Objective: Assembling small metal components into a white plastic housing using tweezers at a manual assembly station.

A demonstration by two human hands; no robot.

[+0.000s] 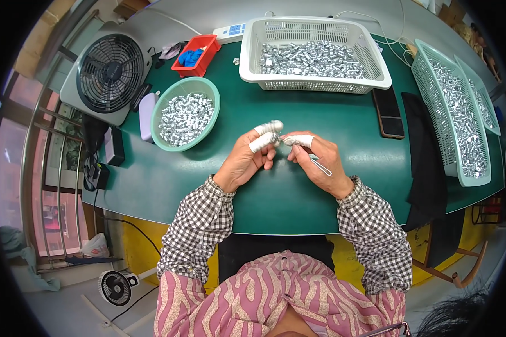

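Observation:
Above the green table, in the middle of the head view, my two hands meet fingertip to fingertip. My left hand [249, 153] has white wrappings on the thumb and a finger, and pinches a small silvery metal part [277, 139], mostly covered by the fingertips. My right hand [322, 159], with white wrapping on a finger, grips a thin metal tool [321, 167] whose looped end sticks out below the fingers. The tool's tip is hidden at the small part. A round green basin [212, 124] of similar silvery parts stands left of my left hand.
A white basket [320, 23] of metal parts stands at the back, with a green basket [449, 156] of parts at right. A phone [389, 115], black cloth [420, 168], red box [199, 68] and box fan [110, 73] surround the work area on the table [253, 208].

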